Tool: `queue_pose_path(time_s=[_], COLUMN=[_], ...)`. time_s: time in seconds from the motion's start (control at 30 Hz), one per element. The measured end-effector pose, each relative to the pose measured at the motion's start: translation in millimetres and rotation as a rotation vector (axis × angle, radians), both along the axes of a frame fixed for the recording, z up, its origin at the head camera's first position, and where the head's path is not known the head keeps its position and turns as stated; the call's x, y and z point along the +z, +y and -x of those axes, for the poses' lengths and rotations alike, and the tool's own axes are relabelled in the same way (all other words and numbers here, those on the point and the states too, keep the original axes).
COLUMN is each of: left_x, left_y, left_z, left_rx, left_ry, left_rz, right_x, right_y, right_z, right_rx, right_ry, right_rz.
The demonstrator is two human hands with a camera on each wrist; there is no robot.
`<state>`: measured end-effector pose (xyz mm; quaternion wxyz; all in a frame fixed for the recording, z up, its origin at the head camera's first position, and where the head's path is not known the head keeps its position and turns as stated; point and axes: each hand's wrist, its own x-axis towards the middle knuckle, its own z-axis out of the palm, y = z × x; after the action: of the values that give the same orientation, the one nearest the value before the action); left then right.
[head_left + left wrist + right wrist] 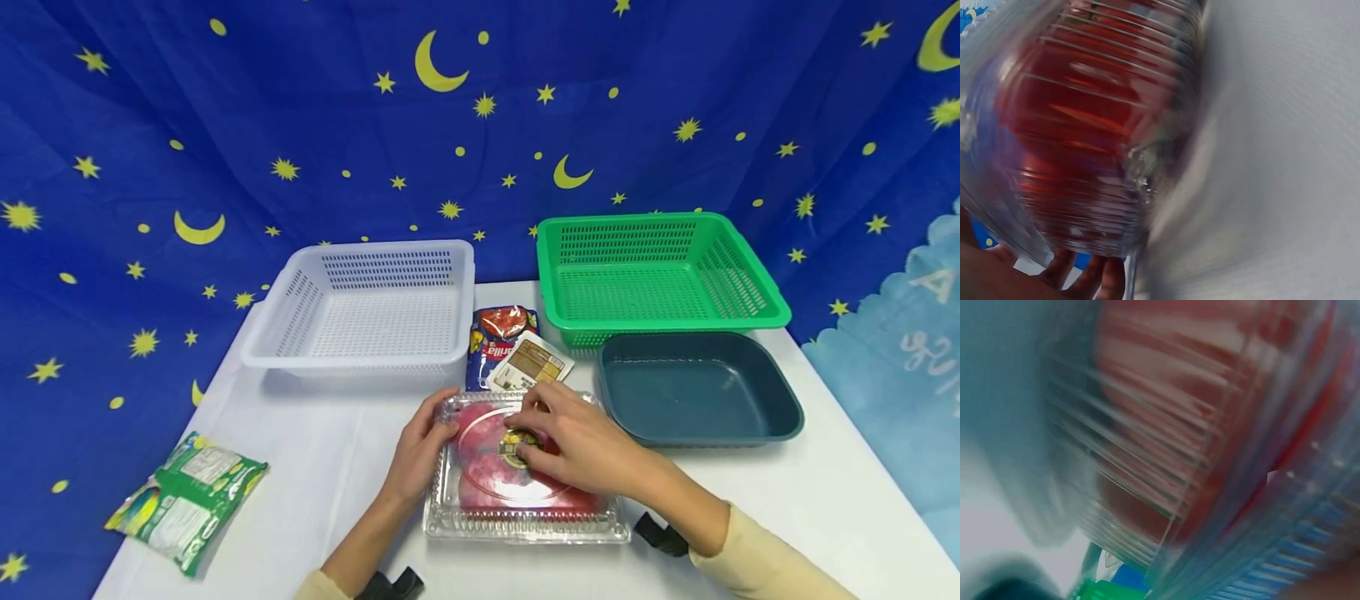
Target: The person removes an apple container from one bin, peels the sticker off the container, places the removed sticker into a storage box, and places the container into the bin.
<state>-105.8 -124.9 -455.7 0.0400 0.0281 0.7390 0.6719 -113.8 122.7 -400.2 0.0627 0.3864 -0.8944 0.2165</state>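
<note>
A clear plastic clamshell box (pixel 528 527) with large red and pink fruit inside lies on the table in front of the person. The left hand (pixel 420 446) grips its left side near the far corner, thumb over the rim. Bent fingers (pixel 1088 275) show at the box's ribbed wall in the left wrist view. Over the lid is the right hand (pixel 573 437), thumb and bent fingers at the small gold and black label (pixel 514 450). Whether they pinch it or only touch it is not clear. Blurred ribbed plastic and red fruit fill the right wrist view.
Behind the box lie a blue Barilla packet (pixel 480 367) and a white-and-brown pack (pixel 531 363). A white basket (pixel 352 363) stands back left, a green basket (pixel 667 323) back right, a dark blue tub (pixel 705 438) before it. A green bag (pixel 183 500) lies left.
</note>
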Motion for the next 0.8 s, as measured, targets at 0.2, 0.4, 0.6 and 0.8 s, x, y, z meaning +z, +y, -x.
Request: queue_pose_path(time_s=[0.2,0.4,0.6,0.8], left_x=[-6.0,-8.7,-10.1,-9.7], left_y=[-1.1,-5.9,-15.1,-19.0], left_z=[2.1,6.7,16.5,25.7], left_rx=[0.004,-0.026,-0.09,-0.123], left_ry=[0.031,0.019,-0.022,-0.061], left_rz=[-0.03,-0.06,-0.029,-0.062], right_x=[-1.2,-1.4,-2.2,-4.8], right_y=[-1,-2,-3,-6], right_z=[-0.4,2.1,4.5,4.5], right_rx=[-0.013,-0.005,0.004,-0.008], right_ry=[-0.047,-0.11,-0.124,-0.089], right_rz=[0.038,0.068,0.088,0.105])
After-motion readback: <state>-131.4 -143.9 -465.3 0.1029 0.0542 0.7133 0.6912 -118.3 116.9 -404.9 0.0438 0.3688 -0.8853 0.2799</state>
